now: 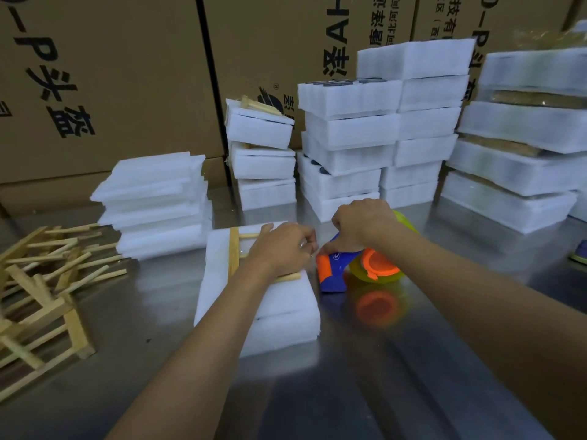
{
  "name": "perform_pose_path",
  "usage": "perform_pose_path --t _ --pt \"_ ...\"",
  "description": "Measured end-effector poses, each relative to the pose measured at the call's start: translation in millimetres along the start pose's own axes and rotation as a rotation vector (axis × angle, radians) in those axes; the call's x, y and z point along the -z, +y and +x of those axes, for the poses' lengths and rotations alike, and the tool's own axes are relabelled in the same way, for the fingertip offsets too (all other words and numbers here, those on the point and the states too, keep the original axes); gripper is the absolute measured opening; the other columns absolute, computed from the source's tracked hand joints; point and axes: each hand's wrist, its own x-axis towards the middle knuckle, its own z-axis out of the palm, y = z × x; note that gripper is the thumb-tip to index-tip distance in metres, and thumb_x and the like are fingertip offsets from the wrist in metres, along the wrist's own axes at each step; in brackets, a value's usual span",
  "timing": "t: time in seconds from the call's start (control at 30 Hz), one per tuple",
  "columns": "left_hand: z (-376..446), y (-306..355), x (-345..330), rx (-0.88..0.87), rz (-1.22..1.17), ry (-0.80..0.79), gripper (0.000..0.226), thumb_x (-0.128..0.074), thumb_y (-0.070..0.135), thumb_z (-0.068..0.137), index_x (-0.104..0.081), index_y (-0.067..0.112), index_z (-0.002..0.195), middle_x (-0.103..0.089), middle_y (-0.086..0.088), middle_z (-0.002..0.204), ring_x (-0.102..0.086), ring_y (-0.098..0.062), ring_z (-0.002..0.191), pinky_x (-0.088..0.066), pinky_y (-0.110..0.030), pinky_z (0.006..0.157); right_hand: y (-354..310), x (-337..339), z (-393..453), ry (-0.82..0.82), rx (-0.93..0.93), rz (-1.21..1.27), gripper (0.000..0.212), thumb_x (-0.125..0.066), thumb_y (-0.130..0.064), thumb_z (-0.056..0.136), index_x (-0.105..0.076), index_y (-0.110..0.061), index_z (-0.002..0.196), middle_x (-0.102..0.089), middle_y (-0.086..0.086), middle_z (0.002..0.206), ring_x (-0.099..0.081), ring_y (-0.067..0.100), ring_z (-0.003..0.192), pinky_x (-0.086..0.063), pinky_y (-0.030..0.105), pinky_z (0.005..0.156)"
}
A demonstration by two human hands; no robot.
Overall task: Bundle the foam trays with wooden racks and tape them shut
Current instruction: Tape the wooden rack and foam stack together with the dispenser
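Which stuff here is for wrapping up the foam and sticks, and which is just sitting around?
For the job: foam trays under the left hand; wooden rack on top; tape dispenser held by the right hand; spare racks; foam sheets.

Just sitting: cardboard boxes; finished bundles.

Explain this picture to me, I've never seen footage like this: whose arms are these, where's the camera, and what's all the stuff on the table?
There is no machine here. One camera sits on a person's head, looking forward and down, so the two bare arms are theirs. On the shiny metal table lies a white foam tray bundle with a pale wooden rack on top. The left hand rests on that bundle, its fingers seemingly pinching something at the edge. The right hand grips a blue and orange tape dispenser. Loose wooden racks lie at the left, stacks of white foam trays behind, before brown cardboard boxes.
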Motion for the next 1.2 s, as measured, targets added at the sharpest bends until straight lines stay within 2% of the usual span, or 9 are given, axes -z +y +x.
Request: perform_pose_path --t 0.13,0.33,0.47,0.6,0.73,0.83,1.03,1.13,1.2 --pt "0.4 0.7 -0.3 0.026 -0.033 0.052 0.012 -0.049 0.03 0.097 -0.057 0.027 0.088 -0.066 0.003 0.104 -0.053 -0.017 0.1 -0.033 -0.042 0.104 12.7 -2.2 -10.5 0.081 -0.039 0.086 0.058 -0.055 -0.082 0.072 -0.047 -0.024 0.07 -0.05 -0.004 0.075 -0.052 0.023 0.081 -0.036 0.031 0.069" --pt "-2.1 4.1 0.0 0.111 -0.105 0.131 0.022 -0.047 0.032 0.097 -0.063 0.018 0.095 -0.06 0.003 0.086 -0.047 -0.018 0.085 -0.033 -0.032 0.082 20.7 -2.9 -35.8 0.21 -0.021 0.16 0.057 -0.049 -0.083 0.076 -0.044 -0.026 0.071 -0.048 -0.009 0.065 -0.05 0.018 0.07 -0.031 0.031 0.068" --pt "-2.0 6.2 1.8 0.162 -0.144 0.136 0.023 -0.048 0.033 0.094 -0.065 0.018 0.089 -0.066 -0.001 0.091 -0.056 -0.024 0.09 -0.034 -0.032 0.077 25.1 -21.8 -62.8 0.45 0.04 0.051 0.059 -0.038 -0.085 0.077 -0.048 -0.026 0.079 -0.057 -0.007 0.068 -0.052 0.02 0.071 -0.033 0.035 0.071" --pt "-3.7 8.2 3.1 0.171 -0.161 0.128 0.023 -0.047 0.031 0.09 -0.066 0.017 0.088 -0.067 -0.001 0.087 -0.056 -0.024 0.088 -0.033 -0.032 0.076 47.6 -65.1 -96.5 0.658 0.105 0.261 0.056 -0.044 -0.076 0.082 -0.056 -0.023 0.091 -0.062 -0.005 0.082 -0.055 0.022 0.079 -0.028 0.031 0.073" --pt "-3.7 8.5 2.8 0.163 -0.14 0.128 0.024 -0.047 0.031 0.09 -0.067 0.019 0.087 -0.068 -0.001 0.094 -0.055 -0.025 0.092 -0.037 -0.034 0.081 70.9 -99.2 -115.1 0.619 0.152 0.404 0.06 -0.04 -0.074 0.089 -0.051 -0.021 0.115 -0.062 -0.006 0.104 -0.053 0.017 0.096 -0.025 0.024 0.084" --pt "-3.2 8.5 2.9 0.158 -0.134 0.128 0.023 -0.048 0.031 0.09 -0.067 0.02 0.088 -0.069 -0.001 0.097 -0.056 -0.025 0.094 -0.039 -0.035 0.085 82.8 -98.6 -114.7 0.594 0.193 0.367 0.059 -0.035 -0.071 0.093 -0.051 -0.02 0.12 -0.062 -0.004 0.107 -0.05 0.015 0.099 -0.026 0.024 0.092" --pt "-2.8 6.7 1.1 0.153 -0.151 0.13 0.017 -0.053 0.035 0.086 -0.065 0.024 0.082 -0.067 0.004 0.09 -0.053 -0.021 0.086 -0.033 -0.032 0.078 107.0 -81.3 -121.0 0.509 0.264 0.233 0.052 -0.044 -0.053 0.091 -0.058 -0.018 0.126 -0.063 0.001 0.123 -0.049 0.017 0.118 -0.027 0.036 0.103" --pt "-1.7 6.3 1.3 0.154 -0.165 0.119 0.018 -0.052 0.036 0.087 -0.066 0.026 0.084 -0.068 0.005 0.092 -0.052 -0.02 0.086 -0.034 -0.032 0.079 104.2 -65.1 -127.1 0.395 0.191 0.362 0.05 -0.056 -0.048 0.086 -0.057 -0.026 0.131 -0.058 -0.007 0.135 -0.046 0.018 0.131 -0.028 0.036 0.106" --pt "-0.8 6.1 2.6 0.173 -0.216 0.099 0.022 -0.049 0.04 0.083 -0.067 0.028 0.083 -0.068 0.006 0.093 -0.055 -0.02 0.091 -0.038 -0.034 0.082 88.7 -48.5 -127.5 0.415 0.075 0.631 0.042 -0.063 -0.038 0.087 -0.054 -0.034 0.128 -0.057 -0.011 0.13 -0.047 0.008 0.125 -0.033 0.027 0.1"
